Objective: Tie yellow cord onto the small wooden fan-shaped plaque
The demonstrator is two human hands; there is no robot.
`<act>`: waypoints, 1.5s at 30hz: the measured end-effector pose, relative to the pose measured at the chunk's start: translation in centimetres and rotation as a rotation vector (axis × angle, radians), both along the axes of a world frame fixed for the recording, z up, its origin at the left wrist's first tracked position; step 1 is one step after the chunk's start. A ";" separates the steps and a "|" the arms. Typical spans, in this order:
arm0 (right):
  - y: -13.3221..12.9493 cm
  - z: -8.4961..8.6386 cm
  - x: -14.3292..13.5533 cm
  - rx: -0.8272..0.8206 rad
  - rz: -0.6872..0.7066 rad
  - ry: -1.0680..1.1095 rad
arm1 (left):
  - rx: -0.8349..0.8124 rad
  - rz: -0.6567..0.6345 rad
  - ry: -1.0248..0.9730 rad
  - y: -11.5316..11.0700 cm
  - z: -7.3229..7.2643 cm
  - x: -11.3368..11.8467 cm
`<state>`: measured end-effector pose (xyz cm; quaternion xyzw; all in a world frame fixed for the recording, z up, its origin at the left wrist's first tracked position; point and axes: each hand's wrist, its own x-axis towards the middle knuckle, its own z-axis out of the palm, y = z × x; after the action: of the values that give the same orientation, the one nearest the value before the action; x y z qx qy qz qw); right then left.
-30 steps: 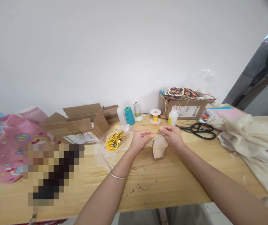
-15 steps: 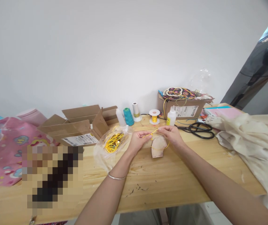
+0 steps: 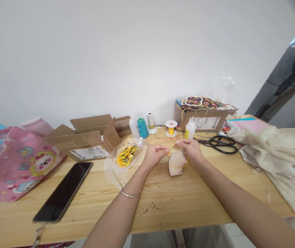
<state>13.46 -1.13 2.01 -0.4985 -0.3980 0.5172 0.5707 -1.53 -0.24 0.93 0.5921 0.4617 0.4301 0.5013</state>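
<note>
A yellow cord (image 3: 172, 145) runs between my two hands, pinched by both. My left hand (image 3: 155, 154) grips it between thumb and fingers on the left; my right hand (image 3: 187, 147) pinches it on the right, slightly higher. Just below the hands lies a pale beige curved block (image 3: 176, 162) on the table, with a loop of the yellow cord passing across it. Left of my left hand, a clear plastic bag (image 3: 114, 165) holds a tangle of yellow cord (image 3: 125, 156). Fingers hide part of the cord.
Behind the hands stand a teal thread cone (image 3: 142, 127), a yellow cord spool (image 3: 171, 130) and a small bottle (image 3: 190, 129). Black scissors (image 3: 223, 144) lie at right beside cream fabric (image 3: 274, 148). Left are an open cardboard box (image 3: 85, 142), a phone (image 3: 64, 193) and a pink bag (image 3: 15, 155).
The view has shifted slightly, so everything sits a little farther right. My left hand's fingers have closed in more; both hands still pinch the cord.
</note>
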 end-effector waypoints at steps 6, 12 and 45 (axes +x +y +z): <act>0.0 0.9 0.9 0.129 -0.048 -0.154 | 0.033 0.052 0.076 0.3 -0.4 -0.3; -0.3 1.2 1.4 0.339 -0.291 -0.377 | 0.039 0.059 0.130 0.4 -0.7 -0.4; 0.5 -1.6 -0.4 0.575 0.161 -0.914 | -0.011 -0.110 0.129 -0.1 0.1 -0.4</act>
<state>13.05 -0.63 0.37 -0.4641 -0.7679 0.1603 0.4114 -1.91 -0.32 1.00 0.6404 0.4621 0.3602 0.4966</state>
